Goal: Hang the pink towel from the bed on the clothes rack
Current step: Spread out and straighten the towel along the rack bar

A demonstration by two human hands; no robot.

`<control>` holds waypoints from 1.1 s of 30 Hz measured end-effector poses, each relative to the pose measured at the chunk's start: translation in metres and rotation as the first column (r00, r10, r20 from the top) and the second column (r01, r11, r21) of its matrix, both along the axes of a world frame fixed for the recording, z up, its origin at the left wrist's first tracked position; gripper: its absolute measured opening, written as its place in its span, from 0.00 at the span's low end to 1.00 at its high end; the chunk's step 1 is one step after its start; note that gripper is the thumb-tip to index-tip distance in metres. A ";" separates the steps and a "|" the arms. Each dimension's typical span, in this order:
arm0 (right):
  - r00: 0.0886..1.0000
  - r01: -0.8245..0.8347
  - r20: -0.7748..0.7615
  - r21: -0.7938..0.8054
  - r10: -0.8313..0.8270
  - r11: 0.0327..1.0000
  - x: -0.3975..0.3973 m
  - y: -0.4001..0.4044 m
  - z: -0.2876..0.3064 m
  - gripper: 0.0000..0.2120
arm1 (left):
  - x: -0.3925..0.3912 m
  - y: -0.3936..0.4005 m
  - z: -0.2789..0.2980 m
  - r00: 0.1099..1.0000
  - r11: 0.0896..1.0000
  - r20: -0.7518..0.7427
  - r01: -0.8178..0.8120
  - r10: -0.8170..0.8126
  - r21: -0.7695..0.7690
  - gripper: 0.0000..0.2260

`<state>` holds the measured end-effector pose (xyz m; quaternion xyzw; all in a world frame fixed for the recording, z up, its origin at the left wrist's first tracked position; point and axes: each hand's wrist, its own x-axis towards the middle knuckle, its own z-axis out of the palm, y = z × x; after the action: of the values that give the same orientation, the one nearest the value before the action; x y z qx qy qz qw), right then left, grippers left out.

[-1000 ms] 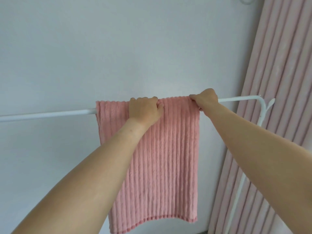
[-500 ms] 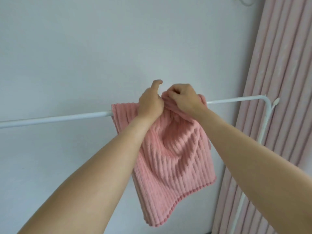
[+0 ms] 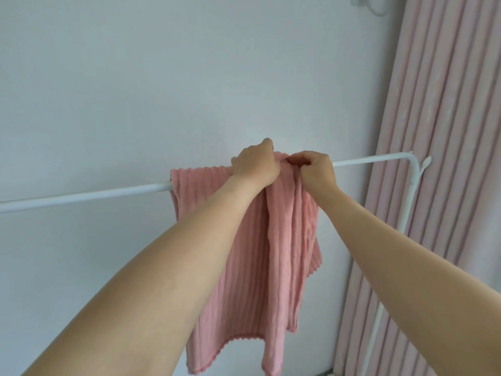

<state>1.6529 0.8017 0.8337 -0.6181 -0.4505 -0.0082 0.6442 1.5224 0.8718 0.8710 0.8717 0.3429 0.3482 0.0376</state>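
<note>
Here, on the left, the white bar of the clothes rack [image 3: 81, 196] runs across in front of a plain pale wall [image 3: 135, 77]. The bar goes up a little toward the right.

Next comes the pink towel [image 3: 244, 267]. It hangs over the bar, near the middle. Its left top edge lies flat on the bar. Its right part is bunched into folds near the top. The towel has long ribs running down it, and its bottom edge is wavy and uneven.

The left hand [image 3: 256, 164] rests on top of the towel at the bar. Its fingers are curled over the cloth and hold it, with the thumb sticking up. Just beside it, almost touching, is the right hand [image 3: 315, 172]. Its fingers are closed tight, pinching a fold of the towel at the top. Both bare arms reach up from the bottom of the view.

Further right, the bar bends down into a white post [image 3: 406, 213]. A small white hook [image 3: 425, 164] sticks out by the bend. Behind it hangs a pink curtain [image 3: 447, 131] with long folds.
</note>
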 end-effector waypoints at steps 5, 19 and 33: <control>0.863 0.198 0.498 -0.180 -0.084 0.964 0.007 0.007 -0.006 0.17 | -0.001 0.000 -0.005 0.995 0.996 0.100 0.020 -0.029 0.088 0.20; 0.866 0.151 0.494 -0.114 -0.076 0.982 -0.062 0.046 0.000 0.20 | -0.072 0.024 0.014 0.968 0.993 -0.227 0.093 -0.106 -0.068 0.17; 0.766 0.386 0.492 0.165 -0.415 0.908 -0.122 0.040 -0.026 0.18 | -0.171 0.070 0.015 0.982 0.955 -0.138 0.087 -0.130 -0.282 0.14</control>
<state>1.5306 0.8415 0.8074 -0.6567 -0.4638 -0.3228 0.4995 1.3516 0.9419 0.8855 0.9000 0.3413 0.2257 0.1504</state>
